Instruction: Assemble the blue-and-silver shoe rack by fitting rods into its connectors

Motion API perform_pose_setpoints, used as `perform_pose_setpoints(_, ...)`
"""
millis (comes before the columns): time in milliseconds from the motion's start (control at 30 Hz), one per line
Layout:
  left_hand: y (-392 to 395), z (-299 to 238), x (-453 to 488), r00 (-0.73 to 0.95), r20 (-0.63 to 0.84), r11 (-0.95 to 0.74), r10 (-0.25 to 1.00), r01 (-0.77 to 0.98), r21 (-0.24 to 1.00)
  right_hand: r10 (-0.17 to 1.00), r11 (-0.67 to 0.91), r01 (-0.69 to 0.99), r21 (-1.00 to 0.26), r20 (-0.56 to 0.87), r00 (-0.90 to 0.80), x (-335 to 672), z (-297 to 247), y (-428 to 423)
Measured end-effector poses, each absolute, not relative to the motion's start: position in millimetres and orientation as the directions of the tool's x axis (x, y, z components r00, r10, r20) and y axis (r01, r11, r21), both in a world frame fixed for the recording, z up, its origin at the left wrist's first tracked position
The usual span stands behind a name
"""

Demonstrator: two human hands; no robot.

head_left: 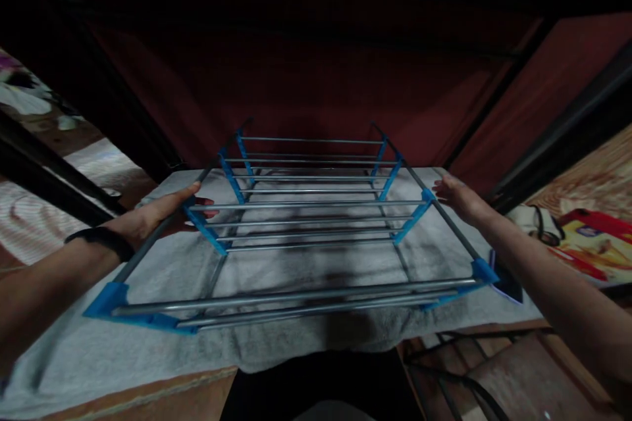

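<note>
A shoe rack (311,204) of thin grey metal tubes and blue plastic connectors stands on a grey cloth (306,270), with several tiers of crossbars. My left hand (165,210), with a dark band at its wrist, is at the rack's left side tube. Its thumb lies along the tube by a blue connector and its fingers reach past to the inner side. My right hand (459,196) is beside the right side tube, close to a blue connector, its fingers loosely bent and apart with nothing seen in them.
Behind the rack rises a dark red panel (316,92) with dark frame posts. A phone-like flat object (508,281) lies on the cloth under my right forearm. To the right is a red and yellow package (595,247); below it, a dark metal frame (454,375).
</note>
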State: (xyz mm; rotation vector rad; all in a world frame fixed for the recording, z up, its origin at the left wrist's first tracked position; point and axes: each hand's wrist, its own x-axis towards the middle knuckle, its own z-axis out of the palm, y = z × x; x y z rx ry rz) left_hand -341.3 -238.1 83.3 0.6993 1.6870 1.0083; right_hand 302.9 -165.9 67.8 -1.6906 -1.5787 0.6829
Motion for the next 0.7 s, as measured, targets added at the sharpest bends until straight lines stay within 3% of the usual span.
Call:
perform_pose_setpoints(67, -237.3, 82.6, -340.9, -0.336, -0.465, 0.492, 0.819, -0.006, 0.870, 0.990, -0.140, 0.472, -0.870, -0.114, 0.083, 299.1, 54.6, -167.5)
perform_pose_setpoints(133, -236.7, 80.6, -339.6, -0.356, -0.438, 0.478, 0.825, 0.027, 0.878, 0.983, -0.170, 0.409, -0.897, -0.185, 0.003, 285.9, 50.9, -168.8)
perform_pose_setpoints(333, -238.2, 79.7, -328.7, -0.420, -0.392, 0.480, 0.819, 0.127, 0.868, 0.984, -0.165, 0.445, -0.880, -0.174, 0.020, 261.8, 62.5, -166.4)
perform_pose_setpoints(467, -239.0, 84.1, -325.0, -0.421, -0.395, 0.475, 0.817, 0.102, 0.874, 0.973, -0.214, 0.387, -0.897, -0.231, 0.002, 264.4, 60.9, -165.0)
perform_pose_setpoints(700, -234.0, 80.1, -336.5, -0.371, -0.413, 0.473, 0.832, 0.083, 0.877, 0.965, -0.225, 0.442, -0.868, -0.260, -0.020, 266.8, 57.2, -161.4)
